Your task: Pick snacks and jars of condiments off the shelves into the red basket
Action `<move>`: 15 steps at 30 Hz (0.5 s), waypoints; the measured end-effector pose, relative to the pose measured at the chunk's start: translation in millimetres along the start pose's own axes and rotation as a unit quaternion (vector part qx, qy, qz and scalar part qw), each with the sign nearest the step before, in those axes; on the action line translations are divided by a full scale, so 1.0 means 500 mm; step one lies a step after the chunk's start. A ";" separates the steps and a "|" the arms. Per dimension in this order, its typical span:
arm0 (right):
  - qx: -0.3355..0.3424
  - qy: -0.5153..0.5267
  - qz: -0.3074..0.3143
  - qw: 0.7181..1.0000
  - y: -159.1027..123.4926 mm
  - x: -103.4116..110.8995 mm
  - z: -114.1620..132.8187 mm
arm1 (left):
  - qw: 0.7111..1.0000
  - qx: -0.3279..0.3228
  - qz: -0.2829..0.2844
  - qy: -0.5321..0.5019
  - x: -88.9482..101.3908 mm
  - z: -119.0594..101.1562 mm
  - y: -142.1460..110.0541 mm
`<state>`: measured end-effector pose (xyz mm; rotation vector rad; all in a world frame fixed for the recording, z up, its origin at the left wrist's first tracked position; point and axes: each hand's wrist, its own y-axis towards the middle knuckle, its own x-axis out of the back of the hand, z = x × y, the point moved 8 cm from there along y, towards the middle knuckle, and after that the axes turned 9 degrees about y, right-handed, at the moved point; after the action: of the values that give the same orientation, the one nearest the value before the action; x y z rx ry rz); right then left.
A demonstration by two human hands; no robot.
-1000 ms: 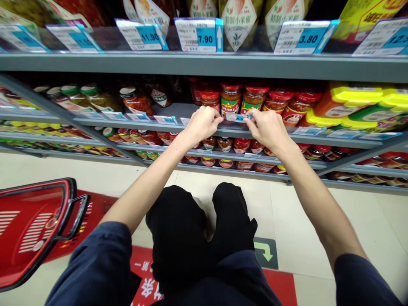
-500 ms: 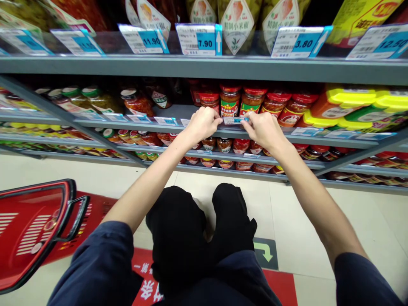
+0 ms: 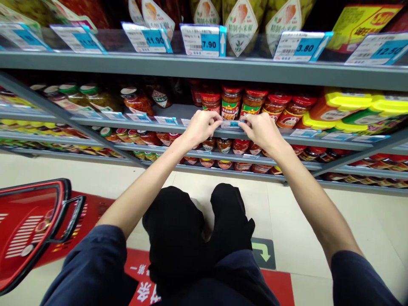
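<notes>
A small blue-and-white price tag (image 3: 230, 124) sits at the front edge of the middle shelf (image 3: 174, 126). My left hand (image 3: 203, 126) is closed in a pinch at its left end. At the right end, the thumb and fingers of my right hand (image 3: 262, 131) pinch it too. Just behind the tag stand red-lidded sauce jars, among them a jar with a green and red label (image 3: 230, 106). Another red-lidded jar (image 3: 211, 102) is partly covered by my left hand.
Overhead, the upper shelf (image 3: 204, 68) juts out with larger price tags. Yellow-lidded tubs (image 3: 346, 102) stand to the right, green-lidded jars (image 3: 97, 98) to the left. A red shopping basket (image 3: 35, 229) is on the floor at left. My bent knees (image 3: 177, 225) are below my arms.
Both hands and the tag between them appear slightly lower. The basket sits a little further left in view, as the camera has shifted slightly. Both hands keep their pinch.
</notes>
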<state>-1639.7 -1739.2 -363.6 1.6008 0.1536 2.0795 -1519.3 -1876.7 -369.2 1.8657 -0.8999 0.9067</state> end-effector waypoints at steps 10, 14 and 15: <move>-0.008 -0.036 0.006 0.999 -0.024 -0.003 -0.005 | 1.000 0.013 0.013 0.013 -0.014 -0.008 0.023; -0.008 -0.047 0.003 0.999 -0.024 0.000 -0.009 | 1.000 0.015 0.013 0.020 -0.012 -0.013 0.021; -0.010 -0.050 0.000 0.999 -0.024 0.002 -0.010 | 0.999 0.016 0.012 0.025 -0.013 -0.014 0.021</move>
<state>-1640.8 -1727.5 -368.8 1.6888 0.0986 1.9906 -1533.0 -1873.0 -367.9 1.8544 -0.8840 0.9832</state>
